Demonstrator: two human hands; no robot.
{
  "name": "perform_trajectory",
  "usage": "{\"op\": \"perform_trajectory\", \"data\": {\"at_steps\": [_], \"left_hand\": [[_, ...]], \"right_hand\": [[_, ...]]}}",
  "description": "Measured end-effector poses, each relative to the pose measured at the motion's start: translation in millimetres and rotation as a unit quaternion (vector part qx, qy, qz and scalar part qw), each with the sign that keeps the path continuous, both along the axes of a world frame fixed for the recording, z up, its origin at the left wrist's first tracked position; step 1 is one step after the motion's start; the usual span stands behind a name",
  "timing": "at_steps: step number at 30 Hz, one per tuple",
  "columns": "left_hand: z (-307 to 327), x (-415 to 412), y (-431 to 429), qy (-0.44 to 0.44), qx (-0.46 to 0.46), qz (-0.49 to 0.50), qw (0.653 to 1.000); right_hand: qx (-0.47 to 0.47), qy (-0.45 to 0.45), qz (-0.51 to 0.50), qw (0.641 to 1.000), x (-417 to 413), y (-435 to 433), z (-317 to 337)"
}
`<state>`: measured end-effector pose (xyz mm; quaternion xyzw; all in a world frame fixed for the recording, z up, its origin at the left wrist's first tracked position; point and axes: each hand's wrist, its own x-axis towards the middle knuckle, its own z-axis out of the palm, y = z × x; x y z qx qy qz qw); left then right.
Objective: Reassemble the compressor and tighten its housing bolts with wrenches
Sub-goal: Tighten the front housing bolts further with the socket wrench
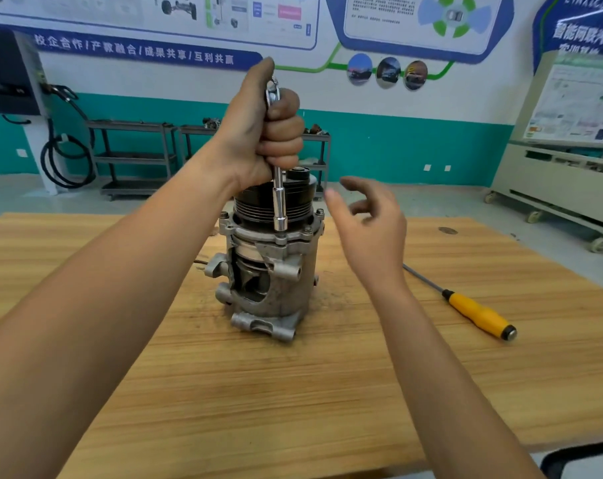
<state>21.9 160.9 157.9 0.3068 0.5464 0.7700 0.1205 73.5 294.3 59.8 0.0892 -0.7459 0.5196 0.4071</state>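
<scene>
At table centre, left hand fingers clamp socket wrench on compressor; right hand beside, fingers seemingly apart.

compressor 1 | wrench 1 | screwdriver 1 | left hand + right hand 2

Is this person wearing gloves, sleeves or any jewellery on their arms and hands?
No. The left hand and right hand are bare, without gloves. Both forearms are uncovered as far as the picture reaches; no sleeve, watch or ring shows. Dark smudges, probably grime, mark the left hand's back.
</scene>
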Motion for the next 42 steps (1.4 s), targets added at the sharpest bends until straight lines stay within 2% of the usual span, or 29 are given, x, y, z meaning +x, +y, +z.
{"op": "perform_trajectory", "data": {"at_steps": [3, 6, 8, 11, 14, 15, 17, 18, 19, 20, 21, 22, 24, 26, 27, 28, 29, 30, 31, 33, 34, 35, 37, 39, 41, 42], "left_hand": [[3, -5, -3, -0.009, -0.024, -0.063, 0.998], [9, -4, -7, -0.01, -0.069, -0.067, 0.995], [15, -2, -12, -0.014, -0.109, -0.036, 0.993], [24, 7, -9, 0.026, -0.223, 0.1, 0.969], [26, 19, 2, 0.134, -0.328, 0.273, 0.894], [24, 21, 3, 0.192, -0.37, 0.328, 0.848], [21, 23, 3, 0.31, -0.451, 0.425, 0.721], [20, 24, 4, 0.346, -0.46, 0.459, 0.677], [20, 24, 4, 0.364, -0.453, 0.481, 0.657], [21, 23, 4, 0.369, -0.441, 0.492, 0.654], [22, 23, 3, 0.367, -0.432, 0.486, 0.665], [24, 24, 2, 0.362, -0.416, 0.467, 0.691], [28, 26, -2, 0.343, -0.369, 0.393, 0.769], [30, 32, -7, 0.3, -0.316, 0.279, 0.856], [31, 32, -11, 0.276, -0.291, 0.222, 0.889], [32, 32, -14, 0.257, -0.282, 0.181, 0.907], [34, 32, -17, 0.25, -0.292, 0.161, 0.909], [37, 32, -19, 0.261, -0.325, 0.171, 0.893], [41, 33, -18, 0.292, -0.378, 0.21, 0.853], [47, 35, -7, 0.349, -0.47, 0.308, 0.75], [47, 35, 2, 0.353, -0.484, 0.359, 0.716], [46, 37, 11, 0.34, -0.48, 0.398, 0.704], [35, 35, 27, 0.307, -0.415, 0.453, 0.726], [27, 27, 34, 0.291, -0.298, 0.498, 0.761], [25, 22, 31, 0.293, -0.222, 0.477, 0.798], [26, 21, 27, 0.289, -0.199, 0.425, 0.834]], "right_hand": [[0.07, -0.038, 0.091, 0.993, 2, -6, 37], [0.139, -0.098, 0.104, 0.98, -3, -13, 54], [0.14, -0.128, 0.124, 0.974, -3, -14, 57], [0.151, -0.148, 0.147, 0.966, -4, -15, 56], [0.133, -0.149, 0.137, 0.97, -7, -18, 56], [0.13, -0.148, 0.138, 0.971, -7, -19, 56], [0.133, -0.135, 0.141, 0.972, -8, -20, 55], [0.132, -0.127, 0.142, 0.973, -9, -20, 55], [0.127, -0.122, 0.14, 0.974, -9, -20, 54], [0.124, -0.117, 0.137, 0.976, -10, -21, 54], [0.121, -0.116, 0.134, 0.977, -10, -21, 54], [0.114, -0.116, 0.137, 0.977, -10, -21, 54], [0.087, -0.117, 0.165, 0.975, -9, -24, 57], [0.066, -0.11, 0.203, 0.971, -9, -27, 61], [0.065, -0.104, 0.212, 0.97, -8, -28, 63], [0.071, -0.099, 0.212, 0.97, -9, -29, 65], [0.077, -0.096, 0.208, 0.97, -9, -29, 65], [0.08, -0.095, 0.202, 0.971, -9, -30, 66], [0.08, -0.096, 0.197, 0.973, -10, -30, 66], [0.085, -0.091, 0.18, 0.976, -10, -31, 66], [0.095, -0.084, 0.167, 0.978, -9, -32, 66], [0.104, -0.076, 0.155, 0.979, -9, -33, 65], [0.105, -0.067, 0.15, 0.981, -9, -33, 64], [0.106, -0.066, 0.144, 0.982, -11, -32, 64], [0.101, -0.063, 0.135, 0.984, -14, -30, 64], [0.092, -0.061, 0.138, 0.984, -15, -30, 64]]}}
